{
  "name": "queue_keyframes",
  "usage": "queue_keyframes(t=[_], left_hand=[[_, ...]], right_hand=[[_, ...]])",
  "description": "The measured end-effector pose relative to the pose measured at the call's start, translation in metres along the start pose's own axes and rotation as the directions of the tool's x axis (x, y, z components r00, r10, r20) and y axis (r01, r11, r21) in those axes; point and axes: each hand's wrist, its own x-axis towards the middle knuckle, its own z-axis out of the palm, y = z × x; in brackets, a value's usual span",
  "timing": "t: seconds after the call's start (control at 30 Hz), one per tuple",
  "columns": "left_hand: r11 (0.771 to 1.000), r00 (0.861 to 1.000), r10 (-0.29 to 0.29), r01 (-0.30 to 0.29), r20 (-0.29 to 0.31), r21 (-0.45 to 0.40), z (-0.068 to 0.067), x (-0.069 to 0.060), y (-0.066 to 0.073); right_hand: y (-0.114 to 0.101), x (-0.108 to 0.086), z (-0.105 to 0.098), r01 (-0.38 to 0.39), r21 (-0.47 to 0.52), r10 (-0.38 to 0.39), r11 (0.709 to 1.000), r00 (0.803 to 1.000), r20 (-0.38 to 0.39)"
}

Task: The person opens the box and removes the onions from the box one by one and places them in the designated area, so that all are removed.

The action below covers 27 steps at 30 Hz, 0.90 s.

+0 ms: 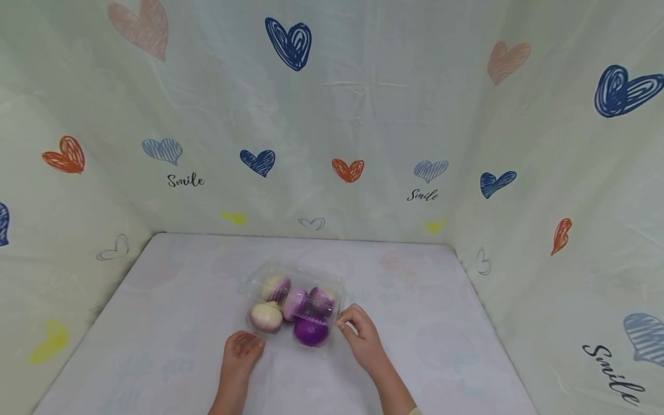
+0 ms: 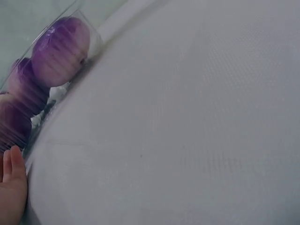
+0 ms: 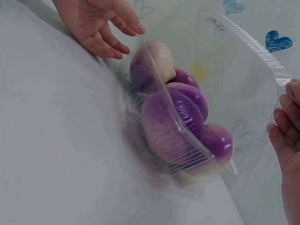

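at the bottom of the head view, the bare left hand (image 1: pixel 241 350) lies relaxed, fingers loosely bent and holding nothing, just beside the near left corner of a clear plastic hinged box; contact is hard to tell. the right hand (image 1: pixel 361 333) pinches the box's rim on the right between thumb and fingers. the clear plastic hinged box (image 1: pixel 298 271) sits just below the centre of the frame, its ribbed lid tilted up, and carries five glossy round purple-and-cream vegetables (image 1: pixel 311 332), the nearest right one deepest purple, the nearest left one mostly cream. around it spreads a table (image 1: pixel 425 351) under a smooth whitish cover with faint pastel prints. behind and at both sides hangs a pale, creased sheet (image 1: pixel 373 127) scattered with blue, orange, pink and yellow hearts and the word "smile".
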Motion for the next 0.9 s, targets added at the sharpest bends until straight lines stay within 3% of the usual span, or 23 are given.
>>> queue_keyframes(t=[0.17,0.27,0.47,0.63,0.73,0.9], left_hand=[[1.0,0.998,-0.002,0.0,-0.055,-0.029,-0.003,-0.001,0.0],[0.999,0.999,-0.013,0.012,-0.05,-0.03,-0.006,0.0,0.001],[0.999,0.997,0.027,-0.024,0.069,-0.046,-0.012,0.001,-0.002],[0.992,0.984,0.099,-0.087,0.149,-0.086,-0.015,0.0,-0.009],[0.994,0.982,0.092,-0.081,0.167,-0.073,-0.017,0.0,-0.01],[1.0,0.984,0.018,-0.016,0.179,-0.011,-0.018,0.001,-0.006]], right_hand=[[0.0,0.004,-0.005,0.009,0.017,-0.009,1.0,1.0,-0.004],[0.0,0.007,-0.009,0.015,0.03,-0.015,0.999,1.0,0.0],[0.0,0.015,-0.016,-0.006,0.091,0.006,0.996,1.0,0.001],[-0.005,0.026,-0.021,-0.028,0.049,0.029,0.998,0.999,-0.017],[-0.007,0.034,-0.024,-0.061,0.031,0.061,0.998,0.998,-0.025],[-0.009,0.048,-0.029,-0.109,0.022,0.11,0.994,0.994,-0.02]])
